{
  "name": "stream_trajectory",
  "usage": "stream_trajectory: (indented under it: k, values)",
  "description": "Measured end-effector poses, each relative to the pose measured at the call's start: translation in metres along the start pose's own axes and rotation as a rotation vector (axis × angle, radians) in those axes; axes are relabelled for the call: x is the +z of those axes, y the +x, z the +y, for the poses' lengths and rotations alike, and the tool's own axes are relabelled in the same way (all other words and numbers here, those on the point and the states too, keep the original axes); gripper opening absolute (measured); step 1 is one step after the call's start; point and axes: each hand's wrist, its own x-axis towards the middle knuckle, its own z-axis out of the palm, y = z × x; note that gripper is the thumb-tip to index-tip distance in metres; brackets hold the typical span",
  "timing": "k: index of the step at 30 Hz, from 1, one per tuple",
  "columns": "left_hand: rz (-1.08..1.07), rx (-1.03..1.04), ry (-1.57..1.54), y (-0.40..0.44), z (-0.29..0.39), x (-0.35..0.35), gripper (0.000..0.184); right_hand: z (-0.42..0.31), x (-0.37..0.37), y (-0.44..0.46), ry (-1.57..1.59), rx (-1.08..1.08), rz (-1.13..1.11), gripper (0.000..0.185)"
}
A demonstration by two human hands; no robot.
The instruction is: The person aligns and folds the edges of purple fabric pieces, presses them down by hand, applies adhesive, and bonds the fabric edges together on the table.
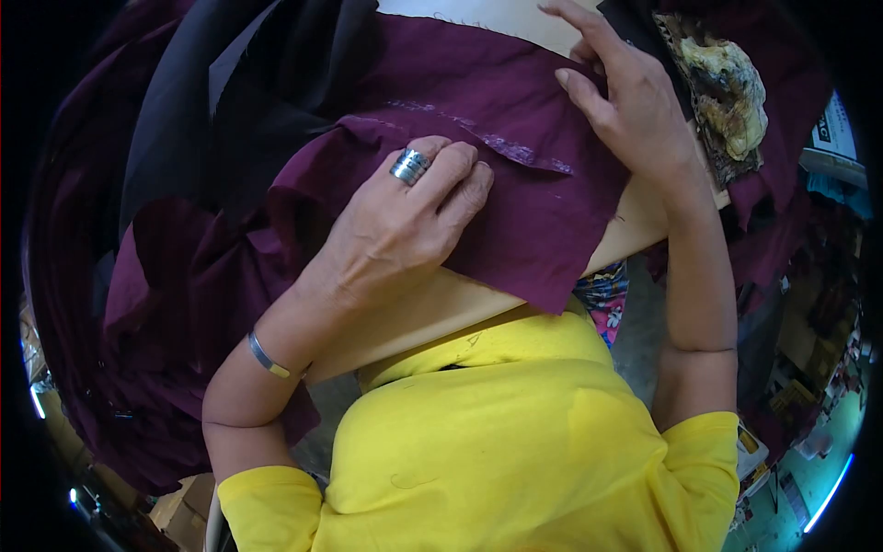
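A maroon cloth (543, 225) lies over a pale board, with a streak of whitish, shiny marks running across it along a seam or fold. My left hand (405, 207), wearing a wide silver ring, is closed on this cloth just below the streak; its fingers are bent together and the fingertips are hidden. Above the cloth's right part is my right hand (635, 106), open, with thumb and fingers apart and nothing visible in them. Close to the right wrist sits a crusted, yellowish-white lump (736, 101) on a ragged dark piece.
The pale board's edge (414, 327) runs in front of my yellow shirt (497, 451). Heaped maroon fabric (184, 340) and black cloth (175, 138) fill the left. More maroon cloth hangs at the right, near a labelled box (832, 129).
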Motion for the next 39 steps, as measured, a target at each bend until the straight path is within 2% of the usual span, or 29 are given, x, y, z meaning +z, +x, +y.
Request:
stream_trajectory:
  k: [4,6,9,12,15,16,17,19,21,24,28,33,36,39]
  values:
    - [-0.007,-0.088,-0.064,0.000,0.009,-0.001,0.040,-0.007,0.002,0.014,0.160,-0.044,-0.042,0.054]
    - [-0.001,-0.099,-0.066,-0.002,0.008,0.001,0.043,-0.002,0.010,0.021,0.153,-0.042,-0.090,0.054]
    - [-0.005,-0.116,-0.088,-0.004,0.007,0.003,0.046,0.000,0.014,0.025,0.327,-0.060,-0.113,0.055]
    - [-0.011,-0.166,-0.116,-0.005,0.009,0.003,0.049,0.006,0.020,0.026,0.358,-0.007,-0.099,0.055]
    - [-0.023,-0.195,-0.115,-0.005,0.010,0.003,0.051,-0.002,0.010,0.023,0.350,-0.024,-0.104,0.055]
    - [-0.029,-0.199,-0.110,-0.005,0.010,0.003,0.052,0.003,0.013,0.023,0.307,-0.095,-0.082,0.055]
    - [-0.032,-0.198,-0.112,-0.004,0.010,0.003,0.052,0.012,0.020,0.023,0.265,-0.166,-0.061,0.056]
    - [-0.040,-0.199,-0.113,-0.004,0.011,0.002,0.053,0.011,0.019,0.024,0.306,-0.160,-0.087,0.056]
    - [-0.044,-0.192,-0.101,-0.003,0.011,0.002,0.053,0.004,0.011,0.023,0.471,-0.003,-0.184,0.057]
    - [-0.045,-0.182,-0.078,-0.003,0.011,0.003,0.054,0.018,0.023,0.027,0.423,-0.271,-0.060,0.057]
    - [-0.040,-0.171,-0.055,-0.003,0.011,0.004,0.053,0.012,0.011,0.021,0.430,-0.229,-0.098,0.058]
    - [-0.039,-0.150,-0.029,-0.004,0.010,0.004,0.051,0.006,0.003,0.024,0.471,-0.025,-0.216,0.059]
    - [-0.052,-0.141,-0.006,-0.001,0.010,0.003,0.048,0.009,0.008,0.024,0.434,-0.032,-0.188,0.058]
    - [-0.062,-0.140,0.031,0.001,0.011,0.003,0.045,0.004,0.007,0.020,0.464,-0.130,-0.114,0.056]
